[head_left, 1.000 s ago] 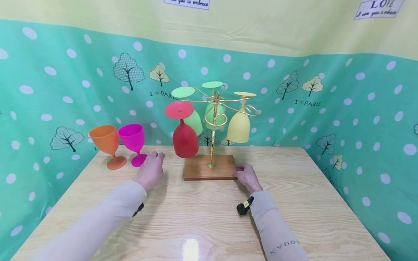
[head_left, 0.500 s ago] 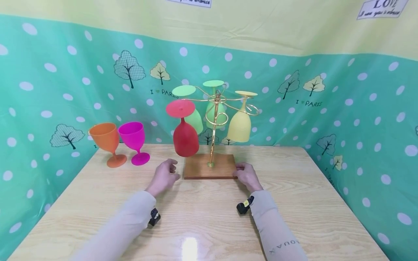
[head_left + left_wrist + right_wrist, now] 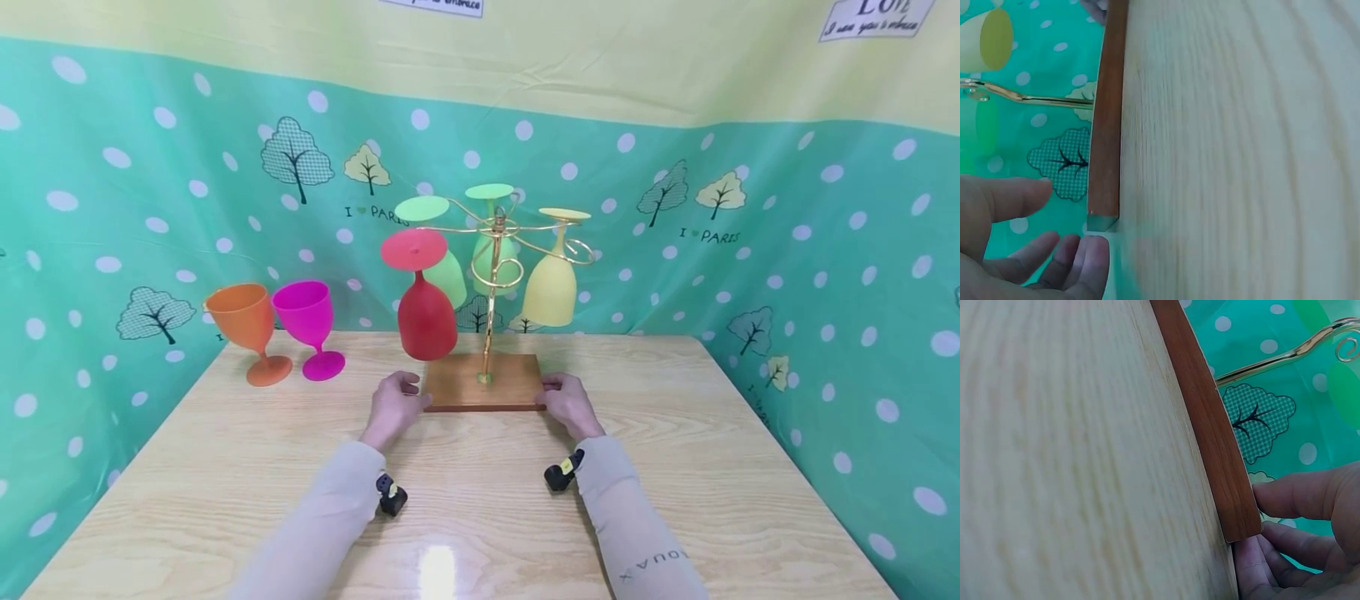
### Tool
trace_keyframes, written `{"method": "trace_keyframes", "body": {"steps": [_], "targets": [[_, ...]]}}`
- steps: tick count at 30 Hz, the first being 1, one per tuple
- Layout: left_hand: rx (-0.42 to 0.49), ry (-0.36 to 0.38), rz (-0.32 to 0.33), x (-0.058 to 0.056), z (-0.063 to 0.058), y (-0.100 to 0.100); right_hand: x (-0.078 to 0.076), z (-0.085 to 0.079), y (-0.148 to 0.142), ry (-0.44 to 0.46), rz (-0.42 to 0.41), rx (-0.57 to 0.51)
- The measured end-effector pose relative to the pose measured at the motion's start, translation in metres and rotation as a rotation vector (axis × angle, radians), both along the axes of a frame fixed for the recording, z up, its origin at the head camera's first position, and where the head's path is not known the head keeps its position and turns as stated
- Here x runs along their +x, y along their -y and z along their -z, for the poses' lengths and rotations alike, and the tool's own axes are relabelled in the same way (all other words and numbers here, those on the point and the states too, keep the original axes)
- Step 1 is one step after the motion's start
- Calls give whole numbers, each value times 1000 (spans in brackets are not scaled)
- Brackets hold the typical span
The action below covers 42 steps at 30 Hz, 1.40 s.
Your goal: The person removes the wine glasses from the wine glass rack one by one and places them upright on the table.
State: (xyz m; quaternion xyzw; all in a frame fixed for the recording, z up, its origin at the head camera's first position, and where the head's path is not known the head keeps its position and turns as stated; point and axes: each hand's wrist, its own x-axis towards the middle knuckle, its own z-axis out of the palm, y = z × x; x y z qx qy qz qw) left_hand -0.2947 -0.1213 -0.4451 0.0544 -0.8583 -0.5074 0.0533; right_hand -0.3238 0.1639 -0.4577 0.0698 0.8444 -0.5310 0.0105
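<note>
A gold wire glass rack [image 3: 490, 333] rises from a brown wooden base [image 3: 459, 385] on the table. Upside down on its arms hang a red goblet [image 3: 427, 321], two green goblets [image 3: 450, 279] and a yellow goblet [image 3: 550, 292]. At the base's right end, my right hand [image 3: 572, 407] grips the corner, thumb [image 3: 1291, 495] on the top edge and fingers at the end and below. My left hand [image 3: 393, 408] is at the left end, its fingertips [image 3: 1094, 253] right by the corner. Its thumb [image 3: 1019, 197] is held apart from the wood, fingers relaxed.
An orange goblet [image 3: 243, 318] and a magenta goblet [image 3: 306, 317] stand upright at the back left of the light wooden table [image 3: 675, 467]. A patterned teal and yellow curtain [image 3: 645, 100] encloses the back and sides.
My left hand has moved from beside the magenta goblet rightward and nearer to me, up to the base's left end. My right hand stays at the right end; the rack and goblets have not moved.
</note>
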Motion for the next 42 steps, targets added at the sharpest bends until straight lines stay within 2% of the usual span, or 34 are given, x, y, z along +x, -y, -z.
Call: {"method": "trace_keyframes", "body": {"steps": [4, 19, 28, 42], "targets": [[35, 20, -49, -1, 5, -4, 1, 0, 0, 16, 0, -11], [81, 14, -68, -4, 14, -8, 0, -2, 1, 25, 3, -11], [121, 71, -71, -6, 14, -5, 0, -1, 2, 28, 10, 1], [143, 50, -92, -9, 15, -8, 2, -4, -1, 37, -1, 7]]}}
